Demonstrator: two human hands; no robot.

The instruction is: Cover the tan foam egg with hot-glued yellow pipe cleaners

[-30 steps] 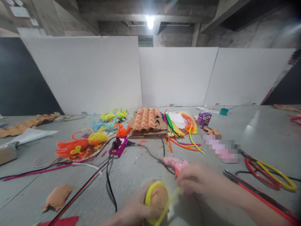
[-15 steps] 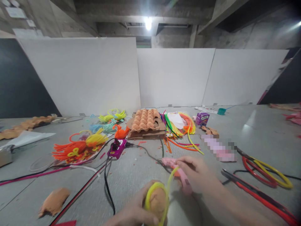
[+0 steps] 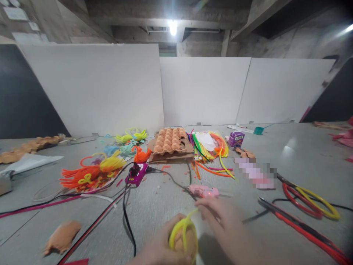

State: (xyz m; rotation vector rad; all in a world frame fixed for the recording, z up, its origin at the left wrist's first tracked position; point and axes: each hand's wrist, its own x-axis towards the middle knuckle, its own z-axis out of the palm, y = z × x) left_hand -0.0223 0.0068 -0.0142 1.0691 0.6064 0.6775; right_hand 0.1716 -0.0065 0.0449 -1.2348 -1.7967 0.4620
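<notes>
My left hand point(image 3: 160, 247) grips a brown egg-carton cup point(image 3: 182, 240) at the bottom middle, with a yellow pipe cleaner point(image 3: 184, 225) looped round it. My right hand point(image 3: 220, 215) pinches the free end of that pipe cleaner just above the cup. A pink glue gun point(image 3: 203, 191) lies on the grey floor just beyond my right hand, its black cord running back to a purple power strip point(image 3: 138, 173).
A brown egg tray point(image 3: 171, 141) sits mid-floor, flanked by piles of coloured pipe cleaners point(image 3: 212, 147) and orange and yellow pipe-cleaner figures point(image 3: 91, 171). Red and yellow rings point(image 3: 309, 195) lie right. A torn carton piece point(image 3: 62, 235) and cables cross the left. White boards stand behind.
My right hand left the pink glue gun and came back to the yellow pipe cleaner's end, pulling it closer to the cup. The glue gun now lies on the floor.
</notes>
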